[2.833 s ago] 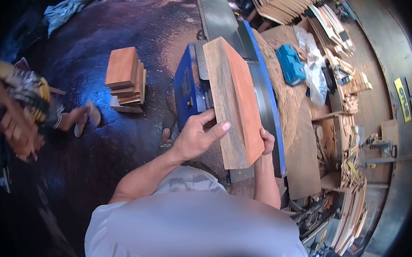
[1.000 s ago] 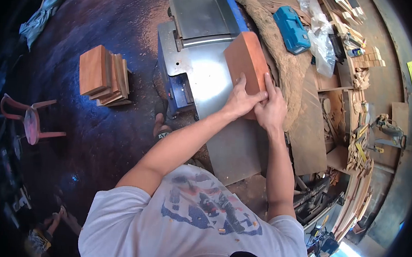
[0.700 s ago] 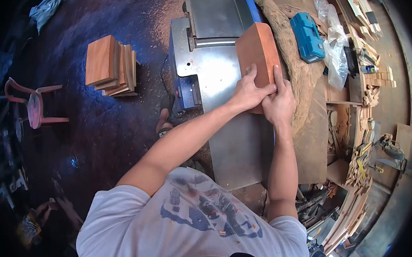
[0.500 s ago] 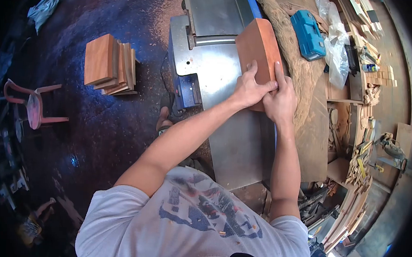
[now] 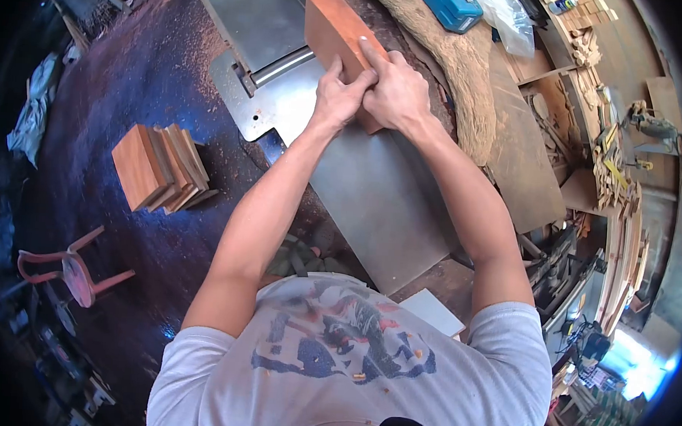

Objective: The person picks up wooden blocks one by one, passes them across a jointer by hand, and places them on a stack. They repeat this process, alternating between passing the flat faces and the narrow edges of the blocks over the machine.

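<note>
A thick reddish-brown wooden board (image 5: 331,39) stands on its narrow edge on the metal bed (image 5: 376,203) of a jointer-like machine. Its far end is at the machine's cross slot (image 5: 283,67). My left hand (image 5: 341,97) grips the board's near side, fingers on the broad face and thumb by the top edge. My right hand (image 5: 397,92) closes over the top edge near the board's rear end, with the index finger stretched along it. The two thumbs meet. The board's lower edge and far face are hidden.
Several boards form a stack (image 5: 162,169) at left, near a reddish chair (image 5: 79,276). A long rough log (image 5: 449,72) lies right of the machine, with a teal case (image 5: 448,6) and a clear plastic bag (image 5: 509,21) beyond. Wood offcuts (image 5: 609,165) crowd the right side.
The whole view has turned, so the machine now slants toward the upper left. Both hands keep their hold on the board, which looks about the same place relative to the slot.
</note>
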{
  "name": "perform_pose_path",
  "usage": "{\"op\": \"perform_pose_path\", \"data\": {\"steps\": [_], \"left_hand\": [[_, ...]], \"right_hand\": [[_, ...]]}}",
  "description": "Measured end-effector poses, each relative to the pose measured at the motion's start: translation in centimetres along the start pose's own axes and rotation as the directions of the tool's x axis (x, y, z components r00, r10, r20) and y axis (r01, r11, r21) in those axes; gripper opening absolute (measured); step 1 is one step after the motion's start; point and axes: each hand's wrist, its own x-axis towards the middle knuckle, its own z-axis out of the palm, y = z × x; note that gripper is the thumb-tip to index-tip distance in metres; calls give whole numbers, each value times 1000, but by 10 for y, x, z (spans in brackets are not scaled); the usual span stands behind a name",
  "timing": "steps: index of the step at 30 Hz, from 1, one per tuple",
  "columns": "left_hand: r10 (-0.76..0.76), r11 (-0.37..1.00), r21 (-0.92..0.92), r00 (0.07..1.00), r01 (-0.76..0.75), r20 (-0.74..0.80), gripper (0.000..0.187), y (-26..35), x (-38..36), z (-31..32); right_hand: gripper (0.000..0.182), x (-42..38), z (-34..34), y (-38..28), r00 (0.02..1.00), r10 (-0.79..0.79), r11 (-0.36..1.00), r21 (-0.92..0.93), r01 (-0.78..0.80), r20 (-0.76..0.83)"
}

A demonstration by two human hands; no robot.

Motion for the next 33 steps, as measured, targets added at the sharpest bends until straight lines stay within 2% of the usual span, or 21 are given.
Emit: {"op": "perform_pose_path", "data": {"steps": [2, 5, 8, 12, 15, 19, 22, 25, 26, 28, 30, 33], "left_hand": [[10, 1000, 23, 1000, -10, -13, 67, -1, 5, -2], [-66, 997, 35, 993, 63, 94, 73, 12, 7, -8], [-84, 996, 7, 993, 84, 84, 74, 11, 19, -14], [4, 1000, 14, 1000, -3, -12, 91, -1, 35, -18], [-11, 1000, 26, 1000, 10, 13, 98, 1, 46, -25], [0, 999, 54, 999, 2, -41, 92, -3, 65, -32], [-1, 996, 88, 1000, -1, 19, 81, 9, 75, -42], [-37, 996, 82, 999, 34, 34, 72, 27, 81, -48], [-61, 996, 74, 998, 59, 29, 63, 32, 83, -49], [-130, 983, 141, 990, 121, 59, 59, 43, 89, -54], [-155, 970, 203, 985, 136, 81, 56, 46, 100, -61], [-190, 970, 173, 978, 173, 88, 59, 50, 112, -68]], "right_hand": [[80, 3, -1, -2, 1000, 6, 1000, 25, -6, -2], [80, 9, -1, -5, 1000, -10, 1000, 26, 10, 0], [79, 20, 1, -6, 999, -28, 1000, 13, 29, -23], [79, 33, 3, -12, 1000, -11, 1000, 16, 12, -23], [79, 45, 6, -14, 1000, -9, 1000, 4, 10, -30], [82, 61, 8, -20, 999, -16, 1000, -2, 16, -37], [83, 73, 11, -23, 998, -30, 1000, 6, 31, -59], [83, 87, 17, -24, 991, -71, 997, 7, 72, -113], [82, 93, 19, -27, 988, -80, 997, -9, 79, -135], [81, 101, 17, -30, 992, -74, 997, 18, 76, -97], [80, 110, 14, -35, 994, -66, 997, 21, 68, -84], [80, 123, 14, -41, 995, -51, 999, -3, 51, -89]]}}
